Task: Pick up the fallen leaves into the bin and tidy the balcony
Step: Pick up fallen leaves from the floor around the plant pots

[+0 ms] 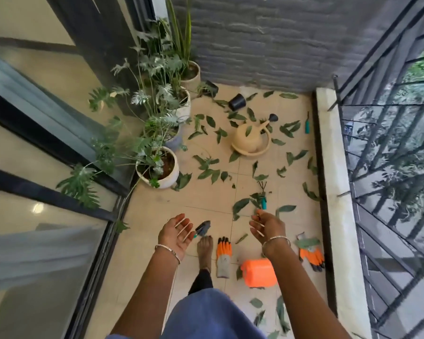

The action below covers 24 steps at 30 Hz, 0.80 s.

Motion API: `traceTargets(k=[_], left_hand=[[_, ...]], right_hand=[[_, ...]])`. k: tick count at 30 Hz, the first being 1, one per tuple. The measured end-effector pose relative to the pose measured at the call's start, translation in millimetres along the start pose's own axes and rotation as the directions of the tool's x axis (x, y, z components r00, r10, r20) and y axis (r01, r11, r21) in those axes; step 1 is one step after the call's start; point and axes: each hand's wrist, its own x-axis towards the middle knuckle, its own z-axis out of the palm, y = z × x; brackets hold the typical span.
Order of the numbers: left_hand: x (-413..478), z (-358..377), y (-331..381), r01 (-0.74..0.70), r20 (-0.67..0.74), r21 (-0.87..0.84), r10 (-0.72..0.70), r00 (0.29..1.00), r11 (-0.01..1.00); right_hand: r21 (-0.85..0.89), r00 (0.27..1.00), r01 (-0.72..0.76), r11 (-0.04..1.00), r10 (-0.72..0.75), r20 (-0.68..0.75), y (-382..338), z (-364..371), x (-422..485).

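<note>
Hovering above scattered leaves (207,173), left hand (175,232) palm up, fingers straight and apart, right hand (267,227) fingers relaxed, apart, orange bin (258,272) near right.

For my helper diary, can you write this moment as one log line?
left hand: open | right hand: open | leaves: scattered on floor | orange bin: on floor
</note>
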Motion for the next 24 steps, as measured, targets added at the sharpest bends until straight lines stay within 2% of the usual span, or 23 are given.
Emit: traceTargets(k=[8, 13, 18, 24], left_hand=[[71.3, 34.4, 69.7, 0.012, -0.068, 0.019, -0.011, 0.998, 1.0], [120.0, 52.4, 106.4, 0.048, -0.103, 0.023, -0.045, 0.994, 0.999], [186.5, 59.3, 119.4, 0.067, -0.16, 0.017, -0.063, 0.985, 0.998], [285.6, 39.2, 90.7, 0.114, -0.232, 0.023, -0.106, 0.967, 0.993]], right_hand=[[-0.089, 0.999, -0.037, 0.995, 0.035, -0.022, -44.6, 87.2, 66.8], [-0.169, 1.0, 0.0, 0.986, 0.0, -0.005, -61.6, 142.3, 110.0], [-0.334, 0.999, 0.028, 0.942, -0.016, 0.038, -42.3, 187.1, 182.9], [-0.549, 0.997, 0.034, 0.835, 0.014, 0.082, 30.3, 219.3, 285.9]])
